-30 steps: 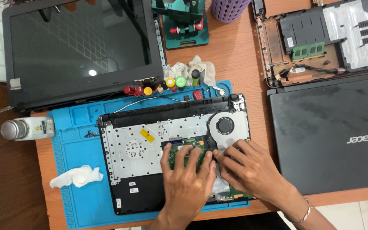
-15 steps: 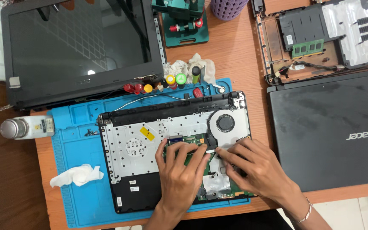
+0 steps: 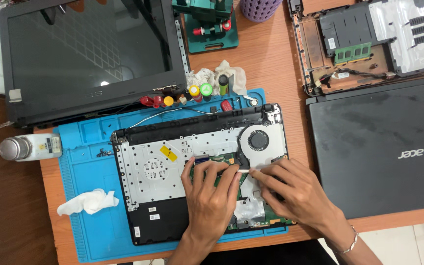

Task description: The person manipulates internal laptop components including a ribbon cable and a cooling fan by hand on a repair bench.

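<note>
Green circuit board (image 3: pixel 224 162) shows inside the opened laptop base (image 3: pixel 172 186), which lies on the blue work mat (image 3: pixel 89 230) with its cover already off and its fan (image 3: pixel 258 140) bare; the board is still seated, so stripping looks partway done. Left hand (image 3: pixel 212 198) lies flat, fingers spread and pressing on the board. Right hand (image 3: pixel 295 191) pinches a thin white ribbon strip (image 3: pixel 244 170) between fingertips. Farther off rest a detached screen (image 3: pixel 89 59) and a closed black laptop (image 3: pixel 379 147).
</note>
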